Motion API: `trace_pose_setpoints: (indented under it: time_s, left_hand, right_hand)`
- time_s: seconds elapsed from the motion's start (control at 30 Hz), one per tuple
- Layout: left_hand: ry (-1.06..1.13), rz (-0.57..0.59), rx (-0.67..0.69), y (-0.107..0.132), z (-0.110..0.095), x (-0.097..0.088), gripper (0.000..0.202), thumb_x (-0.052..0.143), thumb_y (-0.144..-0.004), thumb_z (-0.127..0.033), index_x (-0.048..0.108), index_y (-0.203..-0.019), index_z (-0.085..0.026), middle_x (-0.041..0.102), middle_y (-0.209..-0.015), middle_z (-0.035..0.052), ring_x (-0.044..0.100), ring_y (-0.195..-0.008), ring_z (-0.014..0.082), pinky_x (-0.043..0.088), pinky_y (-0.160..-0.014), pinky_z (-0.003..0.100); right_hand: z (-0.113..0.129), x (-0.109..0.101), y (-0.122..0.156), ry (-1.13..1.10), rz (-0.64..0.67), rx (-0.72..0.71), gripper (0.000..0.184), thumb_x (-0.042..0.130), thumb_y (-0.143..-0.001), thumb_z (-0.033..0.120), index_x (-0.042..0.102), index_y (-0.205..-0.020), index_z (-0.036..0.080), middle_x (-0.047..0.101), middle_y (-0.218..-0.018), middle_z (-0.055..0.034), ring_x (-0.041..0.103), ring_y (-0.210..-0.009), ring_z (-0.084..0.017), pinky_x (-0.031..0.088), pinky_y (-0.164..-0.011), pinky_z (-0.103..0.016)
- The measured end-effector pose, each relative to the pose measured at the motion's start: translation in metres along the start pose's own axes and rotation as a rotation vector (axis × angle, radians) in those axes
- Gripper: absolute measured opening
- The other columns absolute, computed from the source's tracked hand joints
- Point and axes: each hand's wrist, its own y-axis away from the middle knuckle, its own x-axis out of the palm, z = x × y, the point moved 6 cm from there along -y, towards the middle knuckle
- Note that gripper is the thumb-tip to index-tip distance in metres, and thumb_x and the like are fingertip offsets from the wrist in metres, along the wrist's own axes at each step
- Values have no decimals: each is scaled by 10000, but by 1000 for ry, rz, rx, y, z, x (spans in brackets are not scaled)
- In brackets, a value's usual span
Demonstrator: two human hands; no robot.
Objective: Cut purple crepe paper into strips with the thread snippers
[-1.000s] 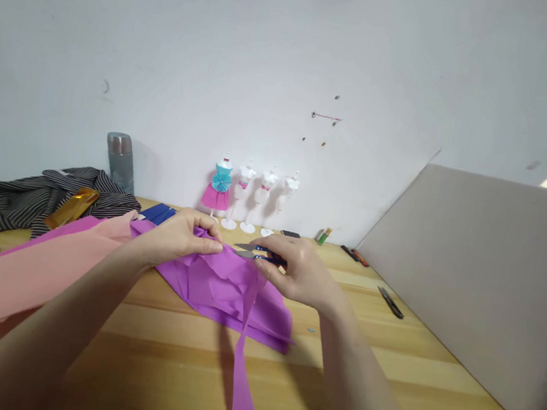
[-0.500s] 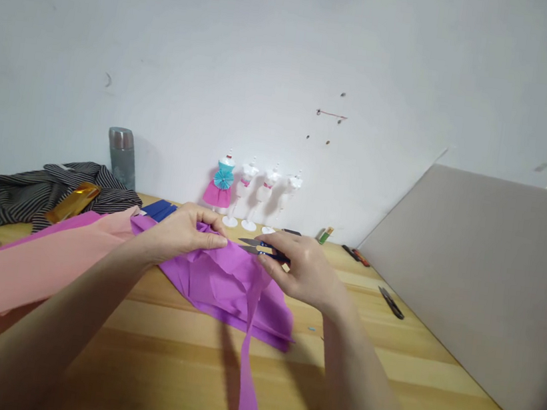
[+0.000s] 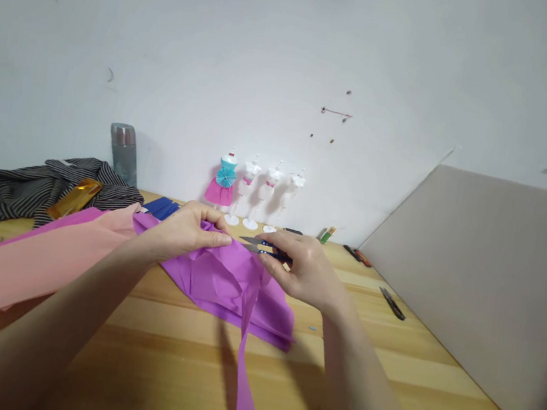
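Purple fabric [image 3: 222, 286] is bunched over the middle of the table, its upper edge pinched between the thumb and fingers of my left hand [image 3: 194, 231]. My right hand [image 3: 302, 269] is closed on a pair of thread snips [image 3: 268, 248], whose blades point left, stand apart and lie at the fabric's upper edge close to my left fingertips. A narrow purple strip [image 3: 241, 376] hangs from the fabric beneath the snips and runs toward the table's front. Part of the snips' handle is hidden in my right palm.
Peach fabric [image 3: 46, 249] and striped cloth [image 3: 54, 189] lie at the left, near a flask [image 3: 124, 153]. Several small mannequins stand along the wall, one in a pink skirt [image 3: 219, 192]. Another pair of snips [image 3: 392, 303] rests at right beside a white panel [image 3: 485, 280].
The hanging strip has swung slightly left where it leaves the fabric. Both hands keep nearly the same grip, and the snips' blades remain apart. The view has shifted a little.
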Motion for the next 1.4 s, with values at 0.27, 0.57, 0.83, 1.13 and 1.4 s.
trace_pose_setpoints:
  time_s: [0.27, 0.57, 0.83, 1.13, 1.4]
  left_hand:
    - [-23, 10, 1, -1, 2, 2, 160, 698, -703, -307, 675, -698, -148, 600, -672, 2, 496, -576, 91, 377, -521, 213]
    - [-93, 34, 15, -3, 4, 2, 184, 689, -710, -337, 704, -746, -157, 637, -721, 14, 543, -650, 117, 409, -588, 233]
    - [-129, 0, -11, -4, 7, 2, 226, 698, -668, -370, 706, -748, -158, 624, -695, 8, 522, -622, 118, 396, -562, 234]
    - [-116, 28, -43, -4, 10, 6, 261, 688, -680, -404, 663, -708, -146, 558, -620, -5, 464, -544, 98, 349, -489, 221]
    - [-133, 59, 9, -5, 10, 9, 229, 686, -679, -369, 618, -663, -150, 507, -613, -23, 425, -552, 90, 320, -498, 225]
  right_hand:
    - [3, 2, -1, -11, -12, -28, 200, 522, -880, 246, 660, -983, 145, 644, -713, -35, 542, -611, -133, 368, -568, -244]
    - [4, 3, 0, -22, -63, -61, 189, 541, -877, 229, 662, -992, 141, 666, -720, -36, 559, -592, -128, 384, -563, -243]
    - [4, 6, -1, 27, -92, -25, 206, 547, -882, 237, 655, -1032, 147, 705, -797, -57, 612, -655, -154, 426, -596, -261]
    - [8, 9, -1, 89, -121, -39, 240, 525, -906, 236, 622, -1113, 163, 710, -876, -71, 643, -753, -187, 465, -668, -291]
    - [9, 9, 1, 71, -82, -70, 275, 526, -890, 202, 590, -1156, 167, 692, -941, -84, 636, -813, -195, 481, -712, -306]
